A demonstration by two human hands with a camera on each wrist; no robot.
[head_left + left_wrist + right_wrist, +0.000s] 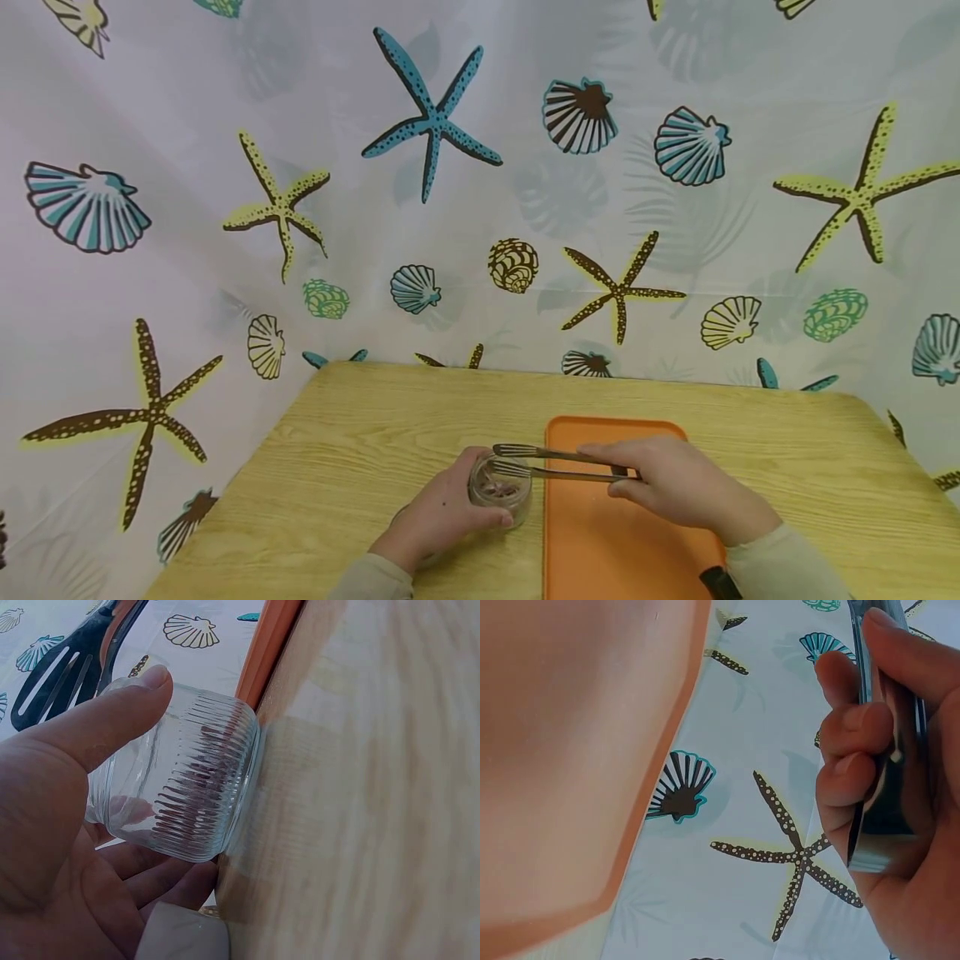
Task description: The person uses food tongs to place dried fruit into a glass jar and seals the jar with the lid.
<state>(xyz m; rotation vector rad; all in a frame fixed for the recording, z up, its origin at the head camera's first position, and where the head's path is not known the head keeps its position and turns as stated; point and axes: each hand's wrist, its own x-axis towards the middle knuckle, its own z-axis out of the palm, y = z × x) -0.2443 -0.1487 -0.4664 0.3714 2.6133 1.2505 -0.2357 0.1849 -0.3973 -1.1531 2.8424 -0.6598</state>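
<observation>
My left hand (442, 508) holds a small clear glass jar (517, 510) from its left side, thumb in front and fingers behind. The jar is open at the top and stands upright on the table. In the left wrist view, thin reddish-brown pieces (199, 780) show through its ribbed wall, near the bottom. My right hand (671, 483) grips metal tongs (573, 477) with slotted tips. Those tips are spread apart over the jar's mouth, and nothing shows between them. In the right wrist view, fingers and thumb wrap the tongs' handle (889, 787).
An orange tray (600, 550) lies right of the jar, under my right hand. A black handle end (722, 583) shows near its right edge. Something round, mostly hidden, is under my left wrist. A shell-patterned curtain (480, 208) hangs behind the wooden table (375, 417).
</observation>
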